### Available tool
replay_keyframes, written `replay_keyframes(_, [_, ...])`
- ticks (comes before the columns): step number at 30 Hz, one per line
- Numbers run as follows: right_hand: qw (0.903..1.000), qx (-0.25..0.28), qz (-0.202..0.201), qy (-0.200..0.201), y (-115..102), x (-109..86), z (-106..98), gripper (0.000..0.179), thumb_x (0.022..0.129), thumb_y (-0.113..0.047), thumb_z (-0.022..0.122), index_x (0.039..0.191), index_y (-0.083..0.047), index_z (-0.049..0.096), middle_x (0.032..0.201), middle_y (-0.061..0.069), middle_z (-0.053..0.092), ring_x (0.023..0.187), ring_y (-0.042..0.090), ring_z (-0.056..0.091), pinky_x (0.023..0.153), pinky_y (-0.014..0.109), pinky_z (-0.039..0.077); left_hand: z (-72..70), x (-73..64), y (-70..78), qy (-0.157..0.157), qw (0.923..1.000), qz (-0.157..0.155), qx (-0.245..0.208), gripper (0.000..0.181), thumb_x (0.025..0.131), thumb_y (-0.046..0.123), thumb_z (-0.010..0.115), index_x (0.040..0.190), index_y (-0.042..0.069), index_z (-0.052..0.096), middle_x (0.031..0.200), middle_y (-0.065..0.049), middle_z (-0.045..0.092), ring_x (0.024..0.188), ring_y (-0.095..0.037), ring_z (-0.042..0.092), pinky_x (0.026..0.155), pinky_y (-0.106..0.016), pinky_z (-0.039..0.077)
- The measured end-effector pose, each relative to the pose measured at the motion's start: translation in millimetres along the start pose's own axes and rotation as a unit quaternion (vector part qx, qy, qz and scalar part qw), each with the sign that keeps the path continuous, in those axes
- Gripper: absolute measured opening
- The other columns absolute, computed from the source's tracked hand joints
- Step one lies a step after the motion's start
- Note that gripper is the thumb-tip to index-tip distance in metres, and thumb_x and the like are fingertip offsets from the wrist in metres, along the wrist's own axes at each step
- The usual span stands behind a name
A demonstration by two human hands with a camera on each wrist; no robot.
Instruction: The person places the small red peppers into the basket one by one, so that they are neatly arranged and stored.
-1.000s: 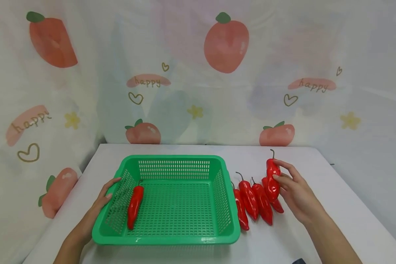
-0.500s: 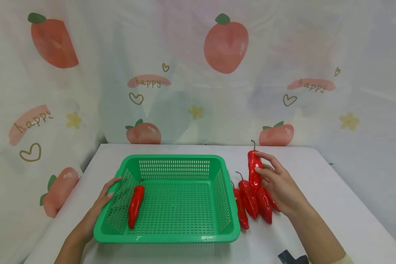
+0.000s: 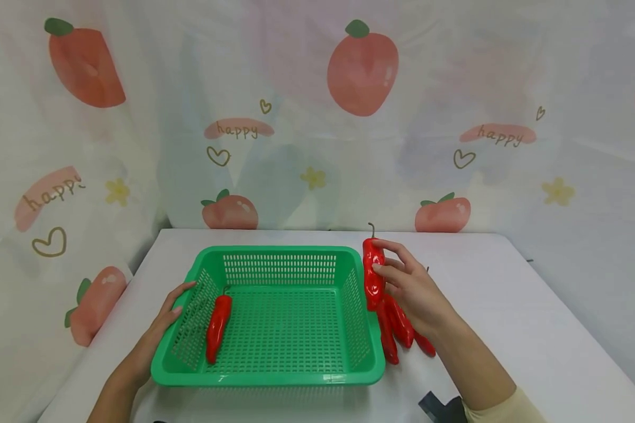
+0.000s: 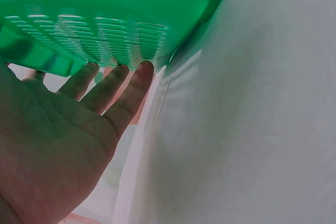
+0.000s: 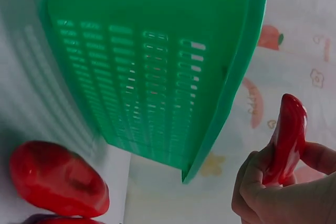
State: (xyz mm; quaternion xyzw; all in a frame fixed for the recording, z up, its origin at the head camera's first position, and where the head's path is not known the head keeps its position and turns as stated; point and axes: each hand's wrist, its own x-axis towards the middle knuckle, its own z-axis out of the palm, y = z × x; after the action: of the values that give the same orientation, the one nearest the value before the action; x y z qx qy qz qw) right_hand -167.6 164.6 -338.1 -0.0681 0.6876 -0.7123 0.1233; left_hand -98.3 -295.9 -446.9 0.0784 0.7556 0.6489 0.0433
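Observation:
My right hand (image 3: pixel 417 291) pinches a red chili pepper (image 3: pixel 373 276) between thumb and fingers, holding it up at the right rim of a green plastic basket (image 3: pixel 267 379). The right wrist view puts this pepper outside the basket wall, above rim height. With its fingers extended, my left hand (image 4: pixel 58 135) touches the basket's left side. One red pepper (image 3: pixel 219 329) lies inside the basket, near its left wall. Other red peppers (image 3: pixel 399 323) lie on the table just right of the basket, partly hidden by my right hand and forearm.
The white table (image 3: pixel 487 294) reaches back to a printed fabric backdrop (image 3: pixel 307 76), which also hangs along the sides. A dark strap-like piece (image 3: pixel 444 408) shows beside the right sleeve. White tabletop extends to the right of the peppers.
My right hand has carried the pepper leftward from above the other peppers to the basket's right rim. My left hand and the basket stay in place.

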Motion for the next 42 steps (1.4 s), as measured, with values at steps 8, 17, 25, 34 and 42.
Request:
replay_keyframes(8, [0.9998, 0.010, 0.014, -0.013, 3, 7.2, 19, 0.057, 0.105, -0.015, 0.060, 0.156, -0.021, 0.037, 0.147, 0.018, 0.040, 0.131, 0.039, 0.047, 0.093, 0.043, 0.054, 0.1, 0.6, 0.2, 0.003, 1.0000, 0.003, 0.007, 0.053, 0.113, 0.037, 0.023, 0.164, 0.024, 0.016, 0.165, -0.018, 0.006, 0.141, -0.050, 0.018, 0.090, -0.032, 0.050])
replay_keyframes(17, [0.9988, 0.033, 0.026, 0.025, 1, 10.6, 55, 0.053, 0.102, -0.014, 0.065, 0.151, -0.023, 0.045, 0.145, 0.015, 0.044, 0.130, 0.037, 0.048, 0.094, 0.042, 0.054, 0.9, -0.4, 0.3, 0.001, 0.9999, 0.009, 0.006, 0.052, 0.114, 0.036, 0.023, 0.164, 0.023, 0.016, 0.164, -0.018, 0.007, 0.140, -0.049, 0.019, 0.089, -0.034, 0.050])
replay_keyframes(25, [0.9982, 0.021, 0.036, 0.042, 1, 15.3, 81, 0.047, 0.099, -0.015, 0.069, 0.143, -0.023, 0.054, 0.144, 0.013, 0.048, 0.125, 0.038, 0.052, 0.091, 0.043, 0.055, -0.1, 0.6, 0.7, -0.001, 1.0000, 0.000, 0.005, 0.053, 0.114, 0.037, 0.024, 0.164, 0.025, 0.016, 0.165, -0.017, 0.006, 0.140, -0.049, 0.019, 0.089, -0.035, 0.051])
replay_keyframes(34, [0.9984, 0.039, 0.040, 0.009, 0, 27.2, 122, 0.039, 0.101, -0.011, 0.063, 0.138, -0.014, 0.054, 0.137, 0.017, 0.053, 0.118, 0.037, 0.057, 0.087, 0.043, 0.056, -3.1, -0.3, 2.9, -0.003, 0.9999, -0.004, 0.012, 0.052, 0.114, 0.037, 0.022, 0.164, 0.026, 0.015, 0.166, -0.017, 0.005, 0.141, -0.049, 0.018, 0.089, -0.034, 0.049])
replay_keyframes(42, [0.9966, 0.062, 0.051, 0.016, 8, 36.6, 153, 0.033, 0.100, -0.009, 0.062, 0.133, -0.012, 0.059, 0.134, 0.017, 0.056, 0.106, 0.036, 0.063, 0.084, 0.045, 0.057, -0.5, 0.0, 3.6, -0.002, 0.9999, -0.008, 0.012, 0.053, 0.114, 0.039, 0.022, 0.164, 0.026, 0.015, 0.166, -0.017, 0.004, 0.143, -0.050, 0.015, 0.089, -0.031, 0.049])
